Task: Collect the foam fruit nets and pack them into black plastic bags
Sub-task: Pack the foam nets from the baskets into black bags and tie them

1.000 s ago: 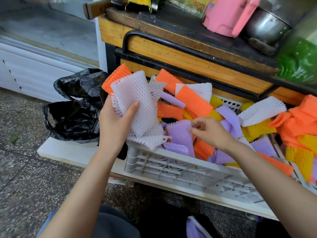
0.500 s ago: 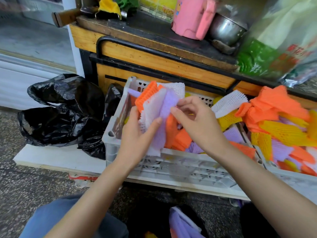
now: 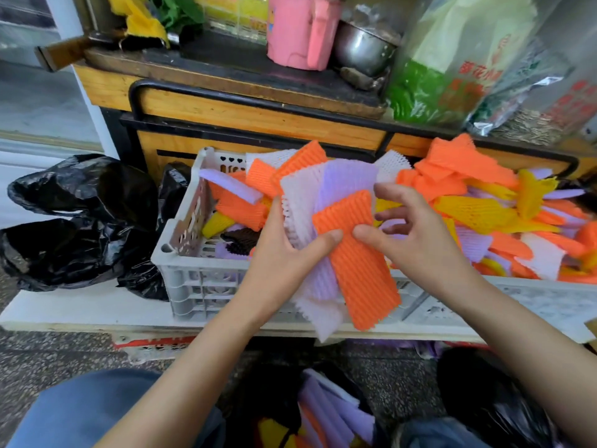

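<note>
1. Speckled stone floor [image 3: 48,357] lay underfoot. A wooden counter [image 3: 258,114] ran across the back and carried a pink mug [image 3: 300,30], with a steel bowl [image 3: 361,46] just beside it.
2. At far left, crumpled black plastic bags [image 3: 80,221] sat on a white board [image 3: 80,307] and touched the left wall of a grey crate [image 3: 200,286].
3. That crate held loose foam nets [image 3: 239,205] in orange, purple, yellow and white.
4. The person's left hand [image 3: 284,253] gripped a bundle of foam nets [image 3: 310,221] from the left, above the crate's front rim, with the thumb laid across the front of the bundle.
5. The bundle fanned upward. A white net [image 3: 300,195] lay at the left, a purple net [image 3: 349,179] behind the middle, and an orange net [image 3: 358,263] on top. The lower ends hung down over the crate's front wall.
6. Low in the view, between the person's knees, an open black bag [image 3: 268,396] on the floor held purple, orange and yellow nets.
7. The right hand [image 3: 416,240] met the bundle from the right. Its thumb pressed on the face of the orange net, close to the left thumb, and its fingers curled at that net's right edge, pinching it.
8. Farther right, a second crate [image 3: 533,305] stood against the first and held a heap of nets [image 3: 478,215], mostly orange and yellow.
</note>
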The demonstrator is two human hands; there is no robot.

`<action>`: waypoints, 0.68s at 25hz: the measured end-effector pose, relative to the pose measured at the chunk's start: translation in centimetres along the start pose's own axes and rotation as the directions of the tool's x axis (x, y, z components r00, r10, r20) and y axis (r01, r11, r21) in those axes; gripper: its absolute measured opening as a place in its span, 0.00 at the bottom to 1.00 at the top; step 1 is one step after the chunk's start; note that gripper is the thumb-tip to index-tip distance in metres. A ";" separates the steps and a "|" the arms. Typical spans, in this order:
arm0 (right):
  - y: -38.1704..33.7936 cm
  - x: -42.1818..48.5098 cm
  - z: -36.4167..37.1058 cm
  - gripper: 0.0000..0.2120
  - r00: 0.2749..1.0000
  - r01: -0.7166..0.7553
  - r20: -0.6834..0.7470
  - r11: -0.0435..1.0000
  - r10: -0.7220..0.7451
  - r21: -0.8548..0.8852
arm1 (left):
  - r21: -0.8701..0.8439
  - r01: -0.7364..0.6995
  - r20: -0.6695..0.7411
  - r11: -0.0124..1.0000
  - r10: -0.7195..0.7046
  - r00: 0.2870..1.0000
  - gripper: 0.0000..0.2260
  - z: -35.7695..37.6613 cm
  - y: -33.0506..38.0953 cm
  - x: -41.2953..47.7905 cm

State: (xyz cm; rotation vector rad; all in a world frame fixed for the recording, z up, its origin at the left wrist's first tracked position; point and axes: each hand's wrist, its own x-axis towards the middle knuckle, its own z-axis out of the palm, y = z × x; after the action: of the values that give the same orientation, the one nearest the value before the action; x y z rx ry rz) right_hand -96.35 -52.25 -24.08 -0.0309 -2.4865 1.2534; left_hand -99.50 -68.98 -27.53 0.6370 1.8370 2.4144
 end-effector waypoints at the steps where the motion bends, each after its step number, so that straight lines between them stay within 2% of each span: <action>1: 1.0 -0.5 -0.6 0.36 0.998 -0.049 0.046 0.999 0.049 -0.013 | -0.063 0.055 0.038 0.997 -0.052 0.998 0.25 0.5 -0.4 -0.3; 3: 2.9 -1.9 -1.6 0.44 0.979 -0.109 0.173 0.994 0.104 0.017 | -0.145 0.146 0.132 0.979 -0.127 0.983 0.29 1.5 -1.6 -1.0; 4: 3.7 -2.9 -2.0 0.43 0.966 -0.122 0.237 0.991 0.107 0.048 | -0.166 0.185 0.179 0.969 -0.154 0.972 0.29 1.9 -2.5 -1.5; 6: 5.2 -5.1 -2.1 0.35 0.936 -0.172 0.330 0.976 0.121 0.132 | -0.195 0.273 0.242 0.942 -0.224 0.944 0.26 2.8 -4.2 -2.5; 9: 7.9 -8.0 -2.2 0.22 0.890 -0.352 0.393 0.898 0.233 0.265 | -0.236 0.453 0.316 0.860 -0.373 0.872 0.22 4.1 -7.0 -4.3; 10: 9.1 -9.0 -2.0 0.20 0.871 -0.408 0.406 0.866 0.275 0.288 | -0.241 0.509 0.338 0.826 -0.420 0.842 0.24 4.3 -8.1 -4.9; 13: 12.4 -12.0 -0.8 0.27 0.816 -0.507 0.443 0.828 0.371 0.241 | -0.203 0.614 0.370 0.763 -0.521 0.769 0.29 4.4 -11.3 -7.0; 15: 14.5 -13.8 0.3 0.29 0.809 -0.541 0.409 0.807 0.422 0.236 | -0.129 0.635 0.384 0.762 -0.552 0.740 0.27 4.1 -13.3 -8.3; 17: 16.1 -15.1 1.0 0.30 0.816 -0.563 0.313 0.791 0.486 0.239 | 0.017 0.580 0.388 0.815 -0.540 0.747 0.25 3.5 -15.2 -9.7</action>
State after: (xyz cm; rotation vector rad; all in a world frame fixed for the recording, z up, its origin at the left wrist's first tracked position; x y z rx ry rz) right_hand -84.75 -45.97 -41.77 -0.5705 -2.5183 1.9911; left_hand -92.63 -63.92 -43.74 0.4137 1.4570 1.8211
